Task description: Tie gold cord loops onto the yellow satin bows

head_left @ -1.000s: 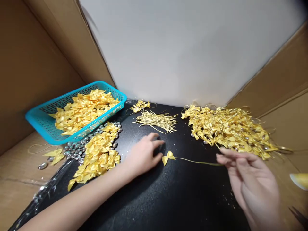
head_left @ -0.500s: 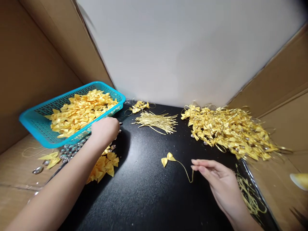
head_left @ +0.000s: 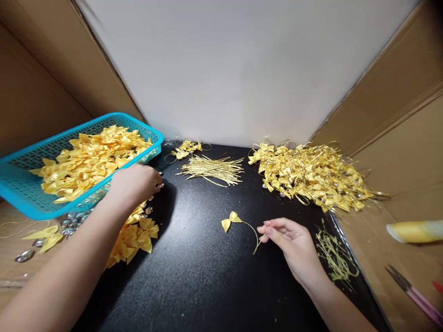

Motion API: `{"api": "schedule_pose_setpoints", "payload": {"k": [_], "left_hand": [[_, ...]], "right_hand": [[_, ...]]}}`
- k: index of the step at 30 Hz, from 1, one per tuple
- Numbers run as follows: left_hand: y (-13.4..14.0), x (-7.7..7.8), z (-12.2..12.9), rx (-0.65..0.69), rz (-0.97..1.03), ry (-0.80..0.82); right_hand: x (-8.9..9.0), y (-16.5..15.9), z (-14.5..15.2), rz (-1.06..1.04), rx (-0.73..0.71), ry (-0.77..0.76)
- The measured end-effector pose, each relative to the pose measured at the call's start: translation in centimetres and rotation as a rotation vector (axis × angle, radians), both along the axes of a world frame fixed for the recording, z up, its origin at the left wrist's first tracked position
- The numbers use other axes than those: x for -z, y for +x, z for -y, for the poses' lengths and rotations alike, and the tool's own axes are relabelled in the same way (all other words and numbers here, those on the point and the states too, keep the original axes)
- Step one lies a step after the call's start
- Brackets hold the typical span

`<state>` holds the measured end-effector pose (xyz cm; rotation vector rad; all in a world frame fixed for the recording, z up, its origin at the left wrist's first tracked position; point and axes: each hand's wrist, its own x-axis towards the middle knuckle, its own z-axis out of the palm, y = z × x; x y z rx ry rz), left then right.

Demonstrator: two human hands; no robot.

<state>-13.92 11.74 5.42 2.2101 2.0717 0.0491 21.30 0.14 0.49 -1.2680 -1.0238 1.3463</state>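
Note:
My right hand (head_left: 290,242) pinches a thin gold cord (head_left: 255,235) between thumb and fingertips. At the cord's other end hangs a yellow ribbon bow (head_left: 231,220), over the black table. My left hand (head_left: 138,182) is in front of the basket's near side, its fingers curled down among silvery beads (head_left: 161,186). The back of that hand mostly hides its fingertips, so what they hold cannot be made out. Under and beside the left forearm lie a heap of yellow bows (head_left: 136,237) and more shiny beads (head_left: 71,222).
A blue basket (head_left: 26,213) of yellow bows stands at left. Cut gold cords (head_left: 214,169) lie centre back. Finished-looking bows with loops and beads (head_left: 311,177) are piled right. Tangled cord (head_left: 335,256), a yellow roll (head_left: 415,232) and pink-handled scissors (head_left: 411,290) lie at the right edge.
The whole view has shifted, bringing the scissors and more of the roll into sight. The right hand still holds the cord, whose free end now points down-left. The left hand stays by the beads.

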Motion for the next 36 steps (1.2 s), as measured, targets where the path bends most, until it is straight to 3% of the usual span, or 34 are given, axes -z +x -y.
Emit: {"api": "schedule_pose_setpoints", "payload": {"k": [6,12,14,17,21,25,30,36], "left_hand": [[1.7,-0.6,0.2,0.168,-0.339,-0.021],[1.7,-0.3,-0.3,0.196,-0.257,-0.054],[1.3,0.3,-0.6,0.154,-0.242,-0.009],[0.7,1.4,-1.2,0.193,-0.232,0.083],[-0.3,2.5,-1.9,0.147,-0.215,-0.003],[-0.2,2.4,-1.8,0.111,-0.228,-0.023],[1.7,1.9,-1.3,0.297,-0.057,0.062],[2.4,2.2,-1.4,0.408,-0.014,-0.001]], "right_hand": [[-0.2,-0.8,0.2,0.008,-0.025,-0.015],[0.3,-1.1,0.5,0.057,-0.075,0.0],[0.5,-1.0,0.5,0.073,-0.076,-0.002],[0.7,-0.9,0.5,0.083,-0.085,-0.001],[0.9,-0.7,0.4,0.083,-0.1,-0.003],[0.8,-0.8,0.4,0.086,-0.1,-0.012],[0.6,-0.8,0.4,0.067,-0.105,-0.017],[0.4,-1.1,0.4,0.054,-0.1,-0.036]]}}
